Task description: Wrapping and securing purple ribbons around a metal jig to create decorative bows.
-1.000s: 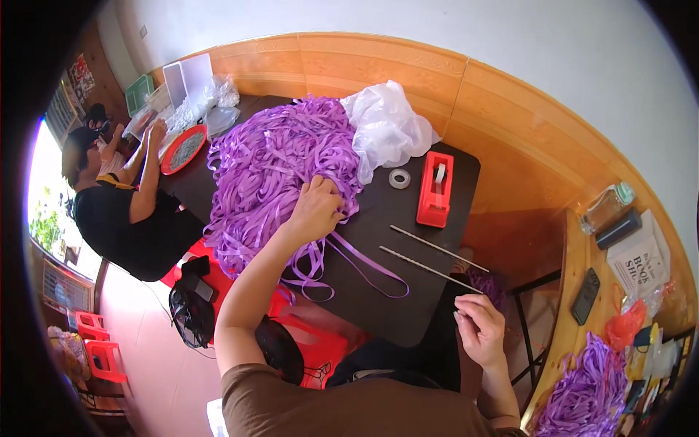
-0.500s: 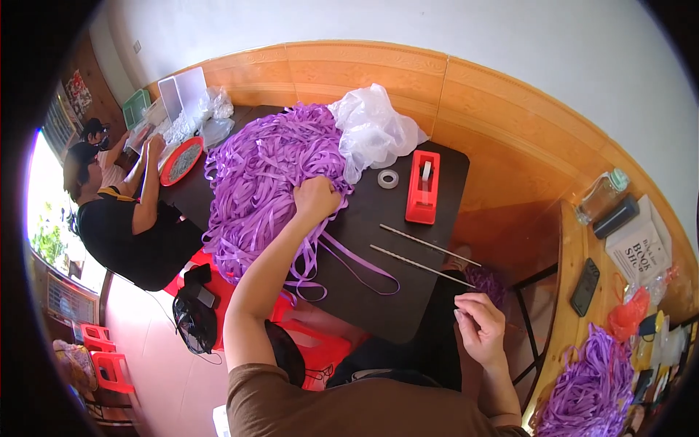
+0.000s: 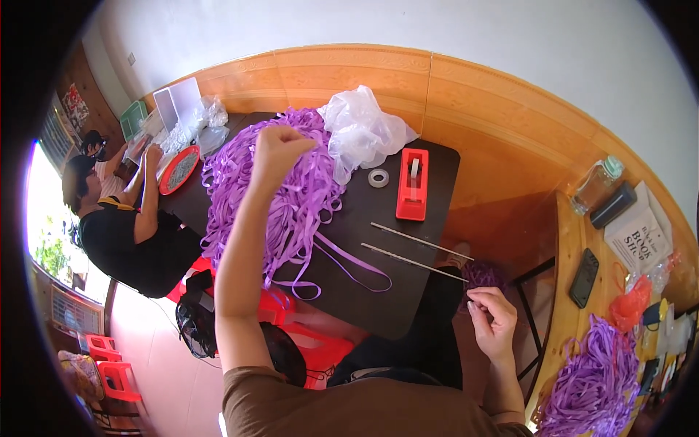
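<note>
A big heap of purple ribbon (image 3: 269, 226) covers the left part of the dark table (image 3: 393, 306). My left hand (image 3: 280, 154) is raised over it, fingers pinched together on a ribbon, though the hold at the fingertips is partly lost against the purple heap. Loose ribbon loops trail over the table's near side. Beyond the table's right edge, my right hand (image 3: 496, 320) hovers with loosely curled fingers, thumb apart, and nothing visible in it. Two thin pale rods (image 3: 415, 261) lie side by side, their ends sticking out past the table edge close to that hand.
A red tape dispenser (image 3: 412, 193), a tape roll (image 3: 378, 178) and a white plastic bag (image 3: 364, 131) sit beyond the rods. At left a co-worker (image 3: 124, 233) works by a red tray (image 3: 180, 171). A wooden bench (image 3: 550, 349) at right carries more ribbon (image 3: 593, 379) and a phone (image 3: 584, 278).
My left hand has risen out of the ribbon heap, moving up and left. My right hand has shifted slightly right, away from the rod ends. The whole view has swung a little.
</note>
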`<act>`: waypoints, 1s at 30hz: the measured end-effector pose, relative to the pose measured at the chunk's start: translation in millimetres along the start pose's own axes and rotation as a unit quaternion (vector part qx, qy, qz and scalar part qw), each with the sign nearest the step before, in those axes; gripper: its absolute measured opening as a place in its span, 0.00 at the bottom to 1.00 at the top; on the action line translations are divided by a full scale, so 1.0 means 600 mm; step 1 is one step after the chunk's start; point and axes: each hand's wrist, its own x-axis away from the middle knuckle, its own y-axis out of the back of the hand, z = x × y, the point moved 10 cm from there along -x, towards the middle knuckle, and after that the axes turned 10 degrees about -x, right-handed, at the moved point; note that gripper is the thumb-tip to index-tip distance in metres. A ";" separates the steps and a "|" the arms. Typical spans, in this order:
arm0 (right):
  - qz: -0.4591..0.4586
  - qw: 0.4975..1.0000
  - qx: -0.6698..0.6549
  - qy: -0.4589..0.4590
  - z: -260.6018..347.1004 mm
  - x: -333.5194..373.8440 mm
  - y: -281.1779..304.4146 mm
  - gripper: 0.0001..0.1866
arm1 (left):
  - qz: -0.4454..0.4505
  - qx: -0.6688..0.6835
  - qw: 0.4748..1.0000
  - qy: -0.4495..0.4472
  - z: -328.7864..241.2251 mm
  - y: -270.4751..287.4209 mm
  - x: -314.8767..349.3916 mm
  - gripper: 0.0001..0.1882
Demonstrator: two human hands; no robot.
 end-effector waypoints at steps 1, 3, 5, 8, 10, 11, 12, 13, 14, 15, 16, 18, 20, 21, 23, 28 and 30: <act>0.003 1.000 -0.008 -0.001 -0.001 -0.002 -0.003 0.08 | 0.026 0.037 0.999 0.009 -0.008 0.002 -0.011 0.09; 0.005 1.000 -0.016 -0.002 -0.002 -0.003 -0.007 0.08 | 0.137 0.001 0.991 0.012 -0.021 -0.018 -0.014 0.09; -0.002 1.000 -0.028 0.005 -0.003 -0.003 -0.010 0.08 | 0.270 -0.087 0.959 0.010 -0.025 -0.041 -0.003 0.09; 0.013 1.000 -0.027 -0.001 -0.002 -0.002 -0.013 0.08 | 0.137 -0.197 0.970 -0.023 -0.024 0.047 -0.048 0.11; 0.012 0.999 -0.036 -0.001 0.003 -0.007 -0.010 0.09 | 0.007 -0.158 0.987 -0.026 -0.066 0.121 -0.058 0.10; 0.010 0.999 -0.044 0.000 0.008 -0.010 -0.009 0.09 | 0.013 -0.031 0.999 0.028 -0.070 0.132 -0.052 0.08; 0.010 0.999 -0.045 0.001 0.013 -0.017 -0.007 0.09 | 0.012 -0.032 0.999 0.027 -0.101 0.139 -0.041 0.08; 0.010 0.998 -0.062 0.007 0.021 -0.026 -0.004 0.09 | 0.079 0.064 0.995 -0.001 -0.143 0.113 -0.024 0.06; 0.010 0.997 -0.081 0.013 0.032 -0.035 -0.002 0.10 | 0.145 0.159 0.976 -0.027 -0.191 0.088 0.002 0.05; 0.003 0.995 -0.097 0.024 0.045 -0.048 0.004 0.11 | 0.182 0.143 0.971 -0.054 -0.235 0.058 0.034 0.05; 0.003 0.991 -0.133 0.032 0.052 -0.059 0.006 0.15 | 0.215 0.124 0.965 -0.081 -0.282 0.030 0.073 0.04; -0.028 0.980 -0.172 0.090 0.082 -0.086 0.024 0.24 | 0.351 0.133 0.924 -0.073 -0.327 -0.066 0.150 0.01; -0.017 0.961 -0.224 0.160 0.134 -0.113 0.016 0.33 | 0.384 0.189 0.875 -0.224 -0.409 -0.090 0.236 0.04; 0.009 0.952 -0.253 0.173 0.151 -0.121 0.012 0.36 | 0.461 0.186 0.842 -0.210 -0.423 -0.112 0.270 0.05; 0.089 0.929 -0.332 0.140 0.151 -0.124 0.008 0.31 | 0.558 0.210 0.789 -0.151 -0.434 -0.149 0.314 0.05; 0.138 0.923 -0.358 -0.019 0.065 -0.064 0.028 0.11 | 0.603 0.270 0.751 -0.012 -0.374 -0.223 0.329 0.09; 0.076 0.919 -0.385 -0.025 0.044 -0.054 0.047 0.08 | 0.606 0.237 0.760 0.001 -0.345 -0.256 0.339 0.10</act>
